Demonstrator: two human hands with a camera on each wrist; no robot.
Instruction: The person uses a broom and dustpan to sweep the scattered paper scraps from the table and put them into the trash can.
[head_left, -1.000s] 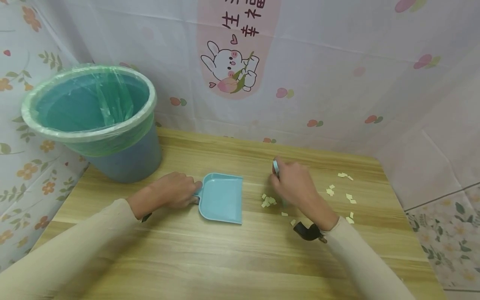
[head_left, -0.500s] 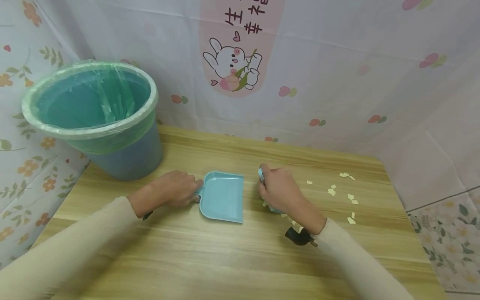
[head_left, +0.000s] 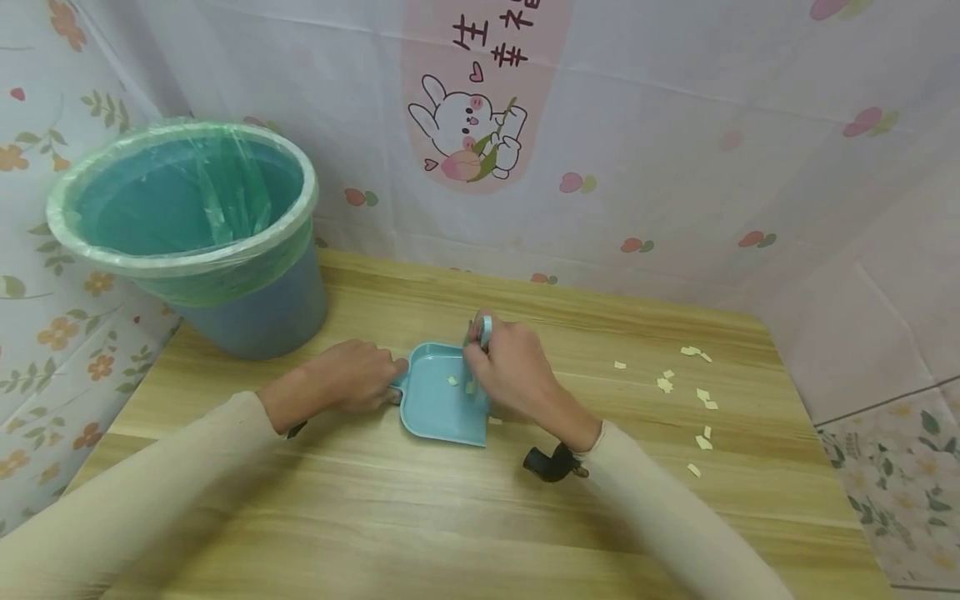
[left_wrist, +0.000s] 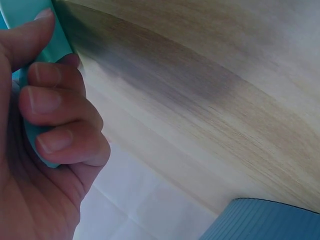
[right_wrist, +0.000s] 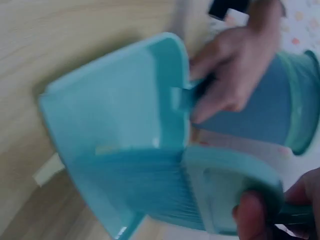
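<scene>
My left hand [head_left: 347, 377] grips the handle of a light blue dustpan [head_left: 441, 417], which lies on the wooden table with its flat edge facing right. In the left wrist view, the fingers curl round the handle [left_wrist: 47, 145]. My right hand [head_left: 513, 371] holds a matching blue hand brush [right_wrist: 227, 182]; its bristles [right_wrist: 145, 180] lie over the dustpan's floor in the right wrist view. A few pale yellow paper scraps [head_left: 452, 381] are in the pan. One scrap [right_wrist: 48, 169] lies on the table right at the pan's front edge.
Several more paper scraps [head_left: 665, 385] are scattered on the right of the table [head_left: 420, 517]. A blue bin [head_left: 262, 312] with a green liner stands at the back left. A white printed cloth [head_left: 660, 150] hangs behind the table.
My right hand has swept the brush leftward from the table onto the dustpan, carrying scraps into it. The pile near the pan's edge is gone from there. My left hand stays put.
</scene>
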